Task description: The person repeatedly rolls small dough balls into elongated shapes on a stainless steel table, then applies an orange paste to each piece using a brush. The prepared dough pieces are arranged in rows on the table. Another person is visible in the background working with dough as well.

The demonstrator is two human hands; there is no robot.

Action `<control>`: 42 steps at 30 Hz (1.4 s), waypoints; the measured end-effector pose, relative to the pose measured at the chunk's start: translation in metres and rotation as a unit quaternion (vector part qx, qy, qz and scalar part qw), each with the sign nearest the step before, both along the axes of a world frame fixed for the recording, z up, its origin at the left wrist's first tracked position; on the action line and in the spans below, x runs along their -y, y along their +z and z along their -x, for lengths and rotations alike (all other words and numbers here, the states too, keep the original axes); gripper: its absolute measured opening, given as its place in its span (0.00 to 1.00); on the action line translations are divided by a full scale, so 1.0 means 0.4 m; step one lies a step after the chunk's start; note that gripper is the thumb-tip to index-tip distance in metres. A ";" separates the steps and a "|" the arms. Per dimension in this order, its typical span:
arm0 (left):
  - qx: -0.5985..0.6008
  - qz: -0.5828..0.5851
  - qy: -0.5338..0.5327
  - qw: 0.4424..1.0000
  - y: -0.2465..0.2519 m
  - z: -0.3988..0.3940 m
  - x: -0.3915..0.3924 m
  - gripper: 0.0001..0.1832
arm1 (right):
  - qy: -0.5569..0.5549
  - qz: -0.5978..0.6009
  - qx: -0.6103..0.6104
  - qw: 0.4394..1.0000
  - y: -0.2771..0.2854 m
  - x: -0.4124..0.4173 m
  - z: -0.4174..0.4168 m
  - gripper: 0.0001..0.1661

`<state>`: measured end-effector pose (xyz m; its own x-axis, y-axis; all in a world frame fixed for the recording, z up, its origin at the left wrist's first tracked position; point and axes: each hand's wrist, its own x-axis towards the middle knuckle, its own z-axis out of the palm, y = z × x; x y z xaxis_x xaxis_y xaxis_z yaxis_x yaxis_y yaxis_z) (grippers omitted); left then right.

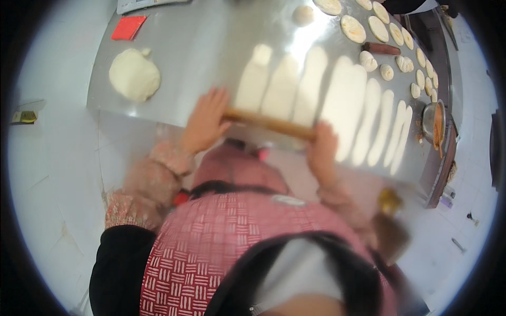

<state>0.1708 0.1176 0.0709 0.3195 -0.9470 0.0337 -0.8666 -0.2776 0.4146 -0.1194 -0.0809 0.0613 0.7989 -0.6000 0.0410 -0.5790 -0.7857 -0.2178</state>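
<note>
A wooden rolling pin (272, 125) lies crosswise over the near ends of flat dough strips (279, 85). At its left end rests my left hand (207, 118), fingers stretched forward and the thumb side against the pin. My right hand (324, 148) is curled over the other end, slightly blurred. Three strips run forward from beneath the pin. Just right of it lies a wider dough piece (343, 98), seemingly strips side by side or overlapping. Several narrower dough strips (371, 118) continue to the right, roughly parallel.
A large dough lump (134, 75) and a red packet or cloth (128, 27) occupy the table's left part. Flat dough rounds (353, 29), rolled dough pieces (386, 72) and a brown block or roller (381, 48) lie far right. A metal bowl (430, 122) stands near the right edge.
</note>
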 end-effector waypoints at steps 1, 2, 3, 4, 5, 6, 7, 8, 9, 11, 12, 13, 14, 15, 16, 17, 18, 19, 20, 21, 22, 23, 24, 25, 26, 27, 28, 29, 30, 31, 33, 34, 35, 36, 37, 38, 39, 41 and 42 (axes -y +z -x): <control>-0.004 0.012 0.001 1.000 -0.016 0.012 -0.022 0.34 | -0.014 -0.003 0.023 1.000 0.001 -0.030 0.016 0.33; -0.008 0.023 0.003 1.000 -0.036 0.022 -0.044 0.35 | -0.027 -0.006 0.046 0.999 -0.013 -0.059 0.035 0.33; -0.020 0.025 0.006 0.999 -0.070 0.030 -0.073 0.36 | -0.037 -0.012 0.071 0.997 -0.024 -0.074 0.048 0.33; -0.033 0.026 0.012 0.999 -0.115 0.036 -0.105 0.36 | -0.030 -0.048 0.073 0.996 -0.029 -0.077 0.060 0.33; -0.050 0.028 0.015 0.998 -0.138 0.041 -0.120 0.37 | -0.025 -0.083 0.070 0.994 -0.031 -0.074 0.076 0.33; -0.034 0.050 0.010 0.998 -0.130 0.038 -0.115 0.37 | -0.022 -0.116 0.070 0.991 -0.028 -0.053 0.072 0.33; -0.019 0.072 0.006 0.997 -0.122 0.031 -0.107 0.36 | -0.012 -0.088 0.083 0.993 -0.024 -0.019 0.063 0.34; -0.003 0.093 0.002 0.996 -0.114 0.014 -0.089 0.36 | -0.002 -0.061 0.096 0.994 -0.015 0.021 0.050 0.34; 0.013 0.088 0.042 0.995 -0.084 0.004 -0.038 0.35 | 0.006 -0.039 0.102 0.994 -0.003 0.045 0.041 0.35; 0.040 0.068 0.122 0.989 -0.014 -0.013 0.123 0.32 | -0.047 0.058 0.060 0.995 -0.001 0.122 -0.060 0.36; 0.062 0.069 0.131 0.987 -0.041 -0.032 0.190 0.30 | -0.066 0.091 0.050 0.992 -0.031 0.159 -0.100 0.35; 0.090 0.069 0.145 0.983 -0.071 -0.061 0.256 0.28 | -0.081 0.121 0.043 0.988 -0.070 0.206 -0.143 0.35; 0.105 0.095 0.145 0.979 -0.086 -0.105 0.327 0.27 | -0.077 0.155 0.058 0.983 -0.086 0.270 -0.181 0.34; 0.125 0.118 0.147 0.974 -0.088 -0.162 0.393 0.26 | -0.068 0.184 0.077 0.978 -0.098 0.341 -0.228 0.34; 0.137 0.133 0.155 0.969 -0.083 -0.211 0.465 0.25 | -0.062 0.217 0.114 0.967 -0.110 0.415 -0.278 0.33; 0.142 0.148 0.159 0.966 -0.079 -0.251 0.535 0.24 | -0.058 0.251 0.143 0.956 -0.112 0.486 -0.309 0.32; 0.106 0.165 0.144 0.970 -0.083 -0.322 0.600 0.23 | -0.064 0.267 0.168 0.947 -0.111 0.560 -0.354 0.31; 0.065 0.183 0.125 0.973 -0.092 -0.365 0.648 0.22 | -0.073 0.285 0.188 0.937 -0.106 0.608 -0.378 0.30; 0.050 0.157 0.096 0.982 -0.095 -0.358 0.648 0.21 | -0.089 0.247 0.165 0.951 -0.094 0.599 -0.369 0.29; 0.036 0.129 0.070 0.988 -0.085 -0.350 0.637 0.21 | -0.102 0.206 0.143 0.963 -0.068 0.576 -0.372 0.29; 0.029 0.107 0.045 0.993 -0.085 -0.353 0.641 0.21 | -0.115 0.169 0.128 0.971 -0.062 0.567 -0.387 0.28; 0.066 0.121 0.048 0.989 -0.100 -0.328 0.611 0.21 | -0.097 0.162 0.102 0.977 -0.067 0.523 -0.370 0.28; 0.100 0.130 0.050 0.985 -0.118 -0.281 0.539 0.21 | -0.081 0.152 0.074 0.982 -0.067 0.436 -0.328 0.28; 0.139 0.139 0.052 0.979 -0.118 -0.249 0.473 0.21 | -0.063 0.140 0.051 0.987 -0.063 0.362 -0.304 0.28; 0.123 0.136 0.053 0.982 -0.112 -0.238 0.438 0.21 | -0.103 0.111 -0.018 0.988 -0.069 0.318 -0.300 0.28; 0.131 0.136 0.052 0.981 -0.110 -0.252 0.453 0.21 | -0.088 0.158 0.022 0.983 -0.090 0.349 -0.304 0.27; 0.134 0.139 0.046 0.980 -0.108 -0.271 0.498 0.21 | -0.078 0.206 0.055 0.974 -0.122 0.416 -0.302 0.26; 0.138 0.137 0.043 0.980 -0.114 -0.288 0.540 0.21 | -0.063 0.251 0.088 0.962 -0.155 0.464 -0.307 0.26; 0.113 0.177 0.037 0.977 -0.135 -0.339 0.600 0.22 | -0.074 0.255 0.124 0.956 -0.123 0.512 -0.370 0.25; 0.071 0.154 0.035 0.985 -0.153 -0.412 0.657 0.22 | -0.082 0.262 0.168 0.947 -0.067 0.576 -0.463 0.23; 0.032 0.192 -0.012 0.981 -0.132 -0.447 0.747 0.17 | -0.108 0.333 0.181 0.919 -0.046 0.689 -0.496 0.23; 0.042 0.246 -0.040 0.968 -0.109 -0.443 0.772 0.11 | -0.094 0.324 0.179 0.924 -0.057 0.687 -0.480 0.23; 0.057 0.301 -0.060 0.950 -0.100 -0.445 0.776 0.07 | -0.073 0.315 0.185 0.928 -0.056 0.677 -0.486 0.23; 0.091 0.283 -0.016 0.955 -0.115 -0.428 0.737 0.18 | -0.052 0.306 0.190 0.931 -0.056 0.659 -0.489 0.23; 0.122 0.234 0.000 0.964 -0.122 -0.388 0.700 0.21 | -0.058 0.285 0.196 0.936 -0.074 0.620 -0.452 0.24; 0.159 0.185 0.020 0.970 -0.120 -0.348 0.639 0.24 | -0.060 0.262 0.209 0.940 -0.109 0.555 -0.414 0.25; 0.163 0.154 0.009 0.974 -0.125 -0.319 0.548 0.26 | -0.070 0.231 0.089 0.966 -0.123 0.463 -0.377 0.29; 0.092 0.094 -0.003 0.991 -0.097 -0.237 0.382 0.30 | -0.069 0.130 0.031 0.989 -0.101 0.292 -0.284 0.35; 0.067 0.099 -0.009 0.993 -0.091 -0.205 0.291 0.30 | -0.071 0.008 -0.006 0.997 -0.027 0.211 -0.260 0.34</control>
